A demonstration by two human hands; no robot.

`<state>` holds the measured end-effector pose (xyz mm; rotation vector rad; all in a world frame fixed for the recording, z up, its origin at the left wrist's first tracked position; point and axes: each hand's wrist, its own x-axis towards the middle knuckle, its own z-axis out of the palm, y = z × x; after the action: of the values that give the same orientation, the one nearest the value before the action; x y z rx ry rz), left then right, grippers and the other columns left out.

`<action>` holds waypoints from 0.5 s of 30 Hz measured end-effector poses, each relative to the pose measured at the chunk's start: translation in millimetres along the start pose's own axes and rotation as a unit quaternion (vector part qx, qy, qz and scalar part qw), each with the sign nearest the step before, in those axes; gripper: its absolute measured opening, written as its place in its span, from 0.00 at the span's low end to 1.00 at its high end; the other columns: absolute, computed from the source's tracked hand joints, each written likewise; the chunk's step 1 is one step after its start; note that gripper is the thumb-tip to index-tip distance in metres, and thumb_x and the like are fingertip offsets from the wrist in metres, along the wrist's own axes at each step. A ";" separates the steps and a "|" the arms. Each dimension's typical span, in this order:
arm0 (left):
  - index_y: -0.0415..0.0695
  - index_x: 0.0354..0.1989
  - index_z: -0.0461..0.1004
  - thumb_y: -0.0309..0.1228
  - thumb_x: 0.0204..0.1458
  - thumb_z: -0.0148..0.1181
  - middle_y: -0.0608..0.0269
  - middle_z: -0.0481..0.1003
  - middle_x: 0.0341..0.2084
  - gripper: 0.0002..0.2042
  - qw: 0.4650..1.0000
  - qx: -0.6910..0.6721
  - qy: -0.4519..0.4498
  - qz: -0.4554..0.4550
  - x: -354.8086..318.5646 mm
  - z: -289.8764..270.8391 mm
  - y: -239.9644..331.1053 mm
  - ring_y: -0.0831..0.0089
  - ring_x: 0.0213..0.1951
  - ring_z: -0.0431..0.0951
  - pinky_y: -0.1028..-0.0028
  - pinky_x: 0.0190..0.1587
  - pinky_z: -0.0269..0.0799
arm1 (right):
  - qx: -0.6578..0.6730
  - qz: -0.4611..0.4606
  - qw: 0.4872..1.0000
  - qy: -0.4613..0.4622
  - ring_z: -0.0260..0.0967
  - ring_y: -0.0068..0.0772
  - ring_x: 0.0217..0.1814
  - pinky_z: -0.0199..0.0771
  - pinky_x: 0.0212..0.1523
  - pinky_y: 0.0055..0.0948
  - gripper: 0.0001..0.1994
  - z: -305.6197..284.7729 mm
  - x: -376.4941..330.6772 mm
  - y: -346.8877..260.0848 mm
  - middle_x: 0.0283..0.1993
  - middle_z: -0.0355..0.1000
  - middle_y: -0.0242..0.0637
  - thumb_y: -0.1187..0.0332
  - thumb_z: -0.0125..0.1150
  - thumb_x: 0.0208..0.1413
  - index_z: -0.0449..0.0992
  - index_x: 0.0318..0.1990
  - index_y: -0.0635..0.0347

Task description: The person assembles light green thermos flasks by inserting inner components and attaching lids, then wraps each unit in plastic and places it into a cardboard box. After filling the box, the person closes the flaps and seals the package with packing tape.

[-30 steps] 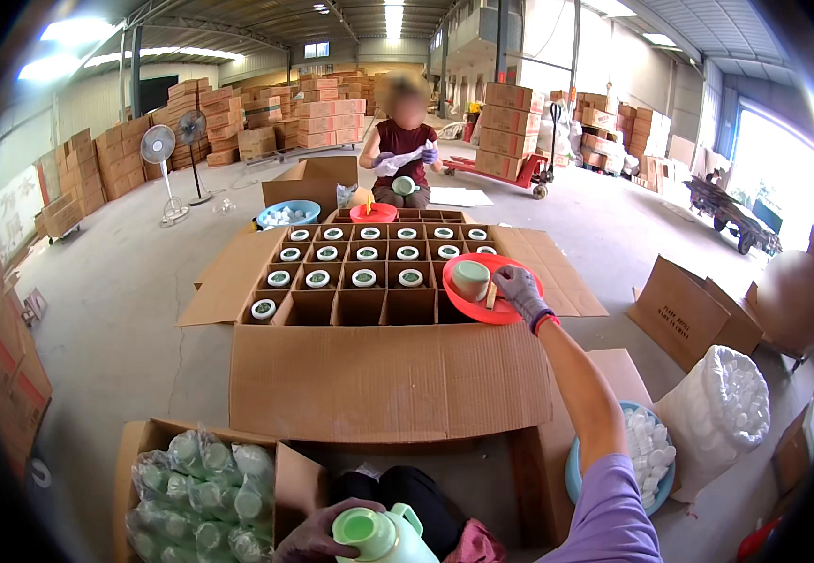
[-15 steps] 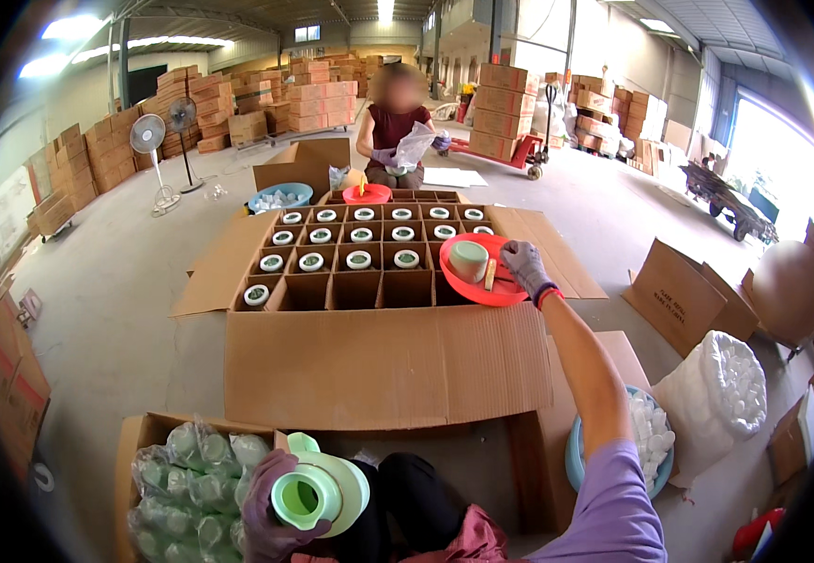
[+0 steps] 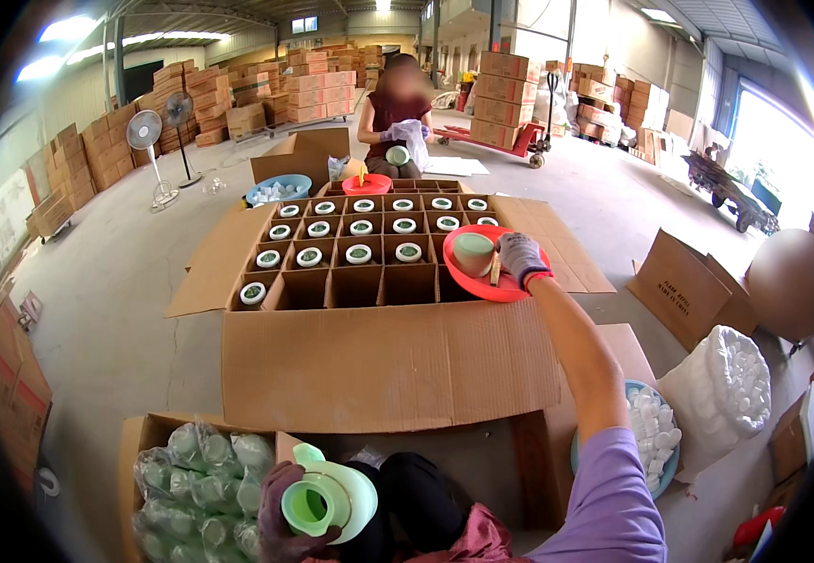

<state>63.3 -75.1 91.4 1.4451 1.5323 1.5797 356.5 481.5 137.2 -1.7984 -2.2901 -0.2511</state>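
Observation:
My left hand (image 3: 285,514), in a dark glove, is closed round a pale green jug-shaped container (image 3: 355,497). Its round mouth faces up toward me, and a handle sticks out beside it. My right hand (image 3: 520,255), gloved in grey, reaches over a red plastic basin (image 3: 510,289) on the carton's right side. Its fingers are bent together at a small tan, stick-like piece (image 3: 495,273); whatever they pinch is hidden. A pale green cup-like container (image 3: 473,251) sits in the same basin, just left of those fingers.
The divided carton (image 3: 379,366) holds several white-rimmed round tops in its cells. Bagged green containers (image 3: 205,469) fill a box at lower left. White pieces (image 3: 653,433) lie in a blue basin at right, beside a full white sack (image 3: 702,399). A co-worker (image 3: 396,113) sits opposite.
My right hand has lowered and moved left, onto the tan piece in the basin. My left hand still holds the jug. The co-worker's green container now shows below the plastic bag.

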 end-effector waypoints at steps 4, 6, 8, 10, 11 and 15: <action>0.41 0.60 0.61 0.30 0.26 0.77 0.59 0.66 0.53 0.46 0.999 -0.012 -0.017 -0.039 -13.1 -22.6 -21.7 0.65 0.55 0.68 0.63 0.58 0.65 | 0.025 -0.101 0.981 -0.162 0.77 0.41 0.40 0.76 0.45 0.40 0.13 -41.1 -9.7 -18.4 0.39 0.79 0.40 0.68 0.54 0.52 0.81 0.43 0.46; 0.41 0.62 0.59 0.29 0.26 0.77 0.60 0.66 0.53 0.47 0.999 -0.011 -0.042 -0.032 3.8 -18.1 -7.7 0.66 0.55 0.68 0.64 0.58 0.64 | 0.031 -0.205 0.964 -0.165 0.74 0.39 0.46 0.75 0.47 0.37 0.18 -26.3 -7.5 3.2 0.45 0.76 0.37 0.73 0.55 0.48 0.80 0.46 0.44; 0.41 0.62 0.58 0.28 0.27 0.77 0.60 0.66 0.54 0.47 0.998 -0.037 -0.030 -0.046 8.1 1.3 26.0 0.65 0.56 0.67 0.64 0.59 0.64 | -0.001 -0.344 0.928 -0.145 0.72 0.39 0.55 0.74 0.49 0.36 0.20 -15.7 -11.8 9.1 0.54 0.73 0.37 0.75 0.56 0.47 0.79 0.49 0.45; 0.41 0.63 0.58 0.27 0.28 0.77 0.60 0.66 0.54 0.47 0.998 -0.041 -0.008 -0.053 13.4 15.3 41.0 0.65 0.56 0.67 0.64 0.59 0.63 | -0.011 -0.324 0.938 -0.121 0.71 0.41 0.54 0.73 0.49 0.37 0.17 -0.3 -12.6 15.3 0.52 0.72 0.37 0.70 0.57 0.49 0.79 0.48 0.44; 0.41 0.63 0.58 0.27 0.28 0.77 0.60 0.66 0.54 0.47 0.996 -0.056 -0.008 -0.068 13.5 14.6 41.5 0.65 0.56 0.67 0.64 0.59 0.63 | -0.014 -0.318 0.942 -0.106 0.70 0.42 0.54 0.73 0.49 0.38 0.15 2.0 -13.2 12.6 0.52 0.71 0.37 0.68 0.58 0.50 0.79 0.47 0.44; 0.40 0.62 0.59 0.26 0.31 0.76 0.60 0.66 0.54 0.45 0.983 -0.128 -0.056 -0.116 7.1 -12.1 19.9 0.66 0.57 0.66 0.64 0.60 0.61 | -0.169 -0.356 0.918 -0.033 0.70 0.41 0.50 0.72 0.48 0.40 0.10 -4.7 -20.3 -6.6 0.48 0.71 0.35 0.55 0.58 0.55 0.79 0.42 0.42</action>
<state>56.3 -78.2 114.6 1.1491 1.3238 1.4699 355.1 459.8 136.1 -0.9968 -3.0120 -0.7489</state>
